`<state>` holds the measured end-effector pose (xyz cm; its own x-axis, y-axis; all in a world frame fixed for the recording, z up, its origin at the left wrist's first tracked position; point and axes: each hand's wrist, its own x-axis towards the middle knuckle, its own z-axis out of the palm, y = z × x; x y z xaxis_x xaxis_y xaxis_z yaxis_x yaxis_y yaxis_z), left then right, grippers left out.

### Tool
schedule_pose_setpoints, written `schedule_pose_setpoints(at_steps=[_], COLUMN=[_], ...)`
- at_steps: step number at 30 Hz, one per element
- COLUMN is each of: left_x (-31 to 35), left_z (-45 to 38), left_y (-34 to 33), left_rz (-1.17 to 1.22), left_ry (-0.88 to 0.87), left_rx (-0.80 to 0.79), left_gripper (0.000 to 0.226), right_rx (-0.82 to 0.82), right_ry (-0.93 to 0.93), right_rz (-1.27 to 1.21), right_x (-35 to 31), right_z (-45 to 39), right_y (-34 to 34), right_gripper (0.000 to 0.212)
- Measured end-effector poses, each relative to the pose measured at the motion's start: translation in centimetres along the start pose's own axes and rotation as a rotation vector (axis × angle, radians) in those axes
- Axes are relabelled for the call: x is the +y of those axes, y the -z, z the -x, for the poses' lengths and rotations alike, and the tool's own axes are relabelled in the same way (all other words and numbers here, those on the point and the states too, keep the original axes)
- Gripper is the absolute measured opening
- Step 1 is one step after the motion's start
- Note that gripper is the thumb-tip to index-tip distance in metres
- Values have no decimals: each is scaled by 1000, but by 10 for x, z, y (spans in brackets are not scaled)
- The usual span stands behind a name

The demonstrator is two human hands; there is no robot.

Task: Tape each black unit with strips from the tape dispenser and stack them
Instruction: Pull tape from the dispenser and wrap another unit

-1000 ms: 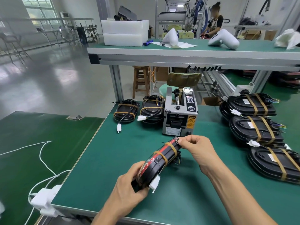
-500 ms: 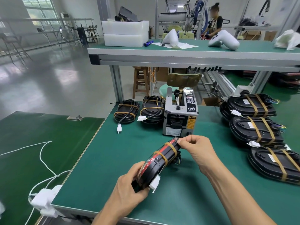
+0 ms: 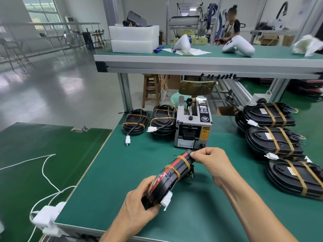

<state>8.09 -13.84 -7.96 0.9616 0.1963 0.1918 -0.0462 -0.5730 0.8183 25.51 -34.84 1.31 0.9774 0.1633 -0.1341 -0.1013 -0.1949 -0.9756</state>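
Note:
I hold a black unit (image 3: 173, 173) with a red stripe on its edge, tilted up above the green table (image 3: 111, 172). Two tan tape bands wrap it and a white connector hangs near its lower end. My left hand (image 3: 139, 201) grips the lower end. My right hand (image 3: 209, 163) pinches the upper end beside the far tape band. The grey tape dispenser (image 3: 192, 126) stands just behind the unit. Taped black units (image 3: 272, 140) lie overlapped at the right. Two more black units (image 3: 148, 121) sit left of the dispenser.
A raised shelf (image 3: 209, 62) crosses above the table's back, carrying white foam boxes (image 3: 134, 39) and white housings. A second green table (image 3: 26, 163) with white cables and a plug lies at the left. A person works at a far bench (image 3: 230, 27).
Hardly anything has moved. My right hand's fingers shifted slightly at the upper end of the unit; my left hand keeps the same grip.

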Motion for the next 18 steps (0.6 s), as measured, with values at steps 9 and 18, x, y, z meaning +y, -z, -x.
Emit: schedule_pose_setpoints(at_steps=[9, 18], left_x=[3, 2], left_z=[1, 1], left_y=[2, 2], left_rz=[-24, -35], left_ry=[-17, -4], left_rx=[-3, 4], left_gripper=[76, 74], right_rx=[-25, -3], right_ry=[-30, -7], right_rz=[-96, -174], right_x=[4, 11], right_z=[0, 1], right_y=[1, -9], right_gripper=[9, 10])
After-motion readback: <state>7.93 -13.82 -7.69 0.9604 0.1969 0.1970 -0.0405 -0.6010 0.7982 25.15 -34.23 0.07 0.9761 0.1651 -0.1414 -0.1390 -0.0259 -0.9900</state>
